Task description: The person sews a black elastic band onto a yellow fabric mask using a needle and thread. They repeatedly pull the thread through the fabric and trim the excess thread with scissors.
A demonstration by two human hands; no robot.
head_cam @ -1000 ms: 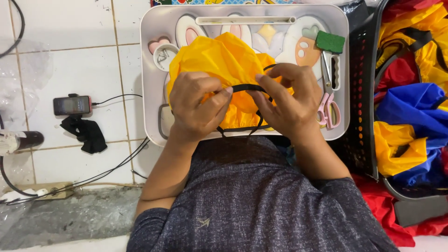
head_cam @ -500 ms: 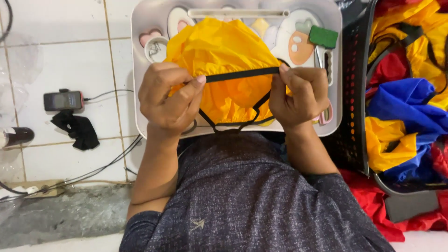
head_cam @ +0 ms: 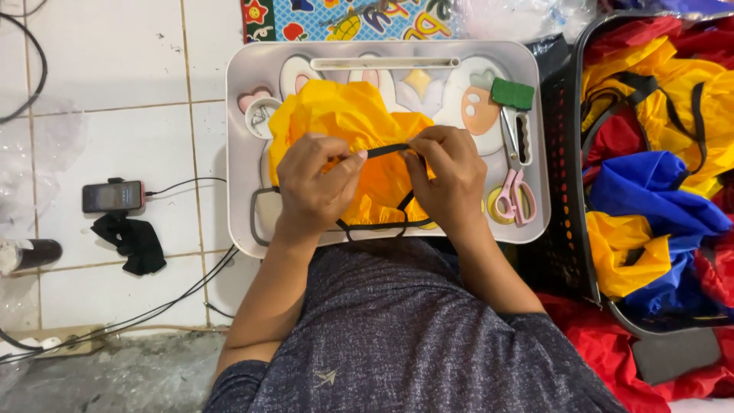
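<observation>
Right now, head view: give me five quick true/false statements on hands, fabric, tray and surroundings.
1. Both hands, left hand and right hand, pinch the black strap on the yellow fabric. True.
2. The pink scissors are in the right hand. False: they lie on the grey lap tray, right of that hand.
3. The phone lies on the tiled floor with a cable plugged in. True.
4. The black basket holds only yellow fabric. False: red and blue pieces too.
5. The green block sits on the floor. False: it is on the tray, near its top right corner.
</observation>
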